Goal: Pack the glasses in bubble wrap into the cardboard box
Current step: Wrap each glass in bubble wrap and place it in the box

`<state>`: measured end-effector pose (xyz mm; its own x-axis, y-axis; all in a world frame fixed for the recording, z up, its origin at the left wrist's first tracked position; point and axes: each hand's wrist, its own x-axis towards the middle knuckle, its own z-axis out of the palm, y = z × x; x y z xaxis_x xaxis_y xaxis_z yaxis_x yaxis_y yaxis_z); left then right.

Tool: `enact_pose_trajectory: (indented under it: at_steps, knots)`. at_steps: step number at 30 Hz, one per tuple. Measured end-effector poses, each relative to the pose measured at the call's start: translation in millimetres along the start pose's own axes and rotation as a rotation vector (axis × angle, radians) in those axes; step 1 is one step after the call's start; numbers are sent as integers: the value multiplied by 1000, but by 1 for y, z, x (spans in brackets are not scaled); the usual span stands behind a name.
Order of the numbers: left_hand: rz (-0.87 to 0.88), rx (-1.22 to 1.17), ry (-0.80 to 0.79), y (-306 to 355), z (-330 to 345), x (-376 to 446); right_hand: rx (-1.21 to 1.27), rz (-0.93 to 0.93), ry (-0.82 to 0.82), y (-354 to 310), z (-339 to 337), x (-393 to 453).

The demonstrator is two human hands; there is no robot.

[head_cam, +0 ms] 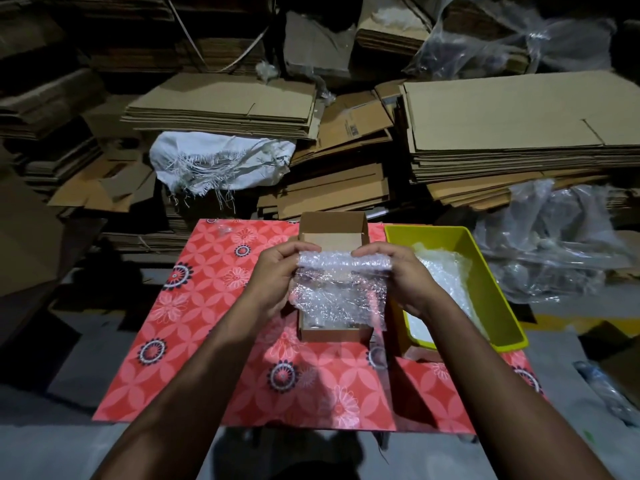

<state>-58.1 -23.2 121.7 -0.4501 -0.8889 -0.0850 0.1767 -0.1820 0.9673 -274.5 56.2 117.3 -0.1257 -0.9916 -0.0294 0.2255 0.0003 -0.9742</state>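
A small open cardboard box stands on the red flowered table cloth, its lid flap upright at the far side. Above the box I hold a sheet of clear bubble wrap, rolled at its top edge with the rest hanging down over the box opening. My left hand grips the left end of the roll and my right hand grips the right end. Something shiny shows at the box bottom under the wrap; whether a glass is inside the roll is hidden.
A yellow-green plastic tub with more bubble wrap inside sits right of the box. Stacks of flattened cardboard and a white woven sack pile up behind the table. Clear plastic bags lie at the right.
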Motion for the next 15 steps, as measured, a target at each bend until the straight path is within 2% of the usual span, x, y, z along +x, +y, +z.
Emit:
enact_pose_trajectory:
  at_steps: [4,7,10,15]
  knots:
    - [-29,-143,31,0,2,-5,218,92,-71,-1,-2,0]
    - [35,93,14,1,3,-9,5,66,-21,4,-2,3]
    - [6,113,-21,-1,1,-7,-197,-8,18,3,-3,3]
    - [-17,218,-35,-3,1,-7,-195,26,53,4,-5,1]
